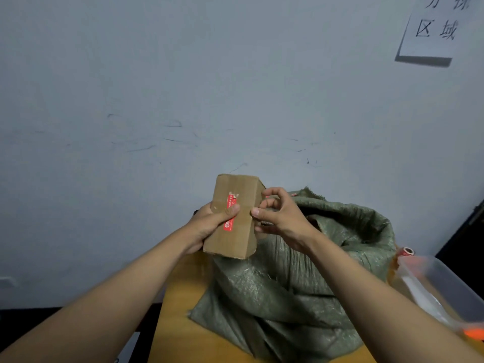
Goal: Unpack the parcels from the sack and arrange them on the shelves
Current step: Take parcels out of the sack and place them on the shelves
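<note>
Both hands, left hand (209,224) and right hand (277,218), are gripping a cardboard parcel (233,218) above the green woven sack (301,284); shelving is remaining.

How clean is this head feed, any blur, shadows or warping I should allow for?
Head view: dim, bluish light; the box held in both hands is fairly sharp, the clear bin at right is smeared by blur; the wall sign casts a hard shadow below; wide-angle stretch enlarges the forearms at the bottom corners.
</note>
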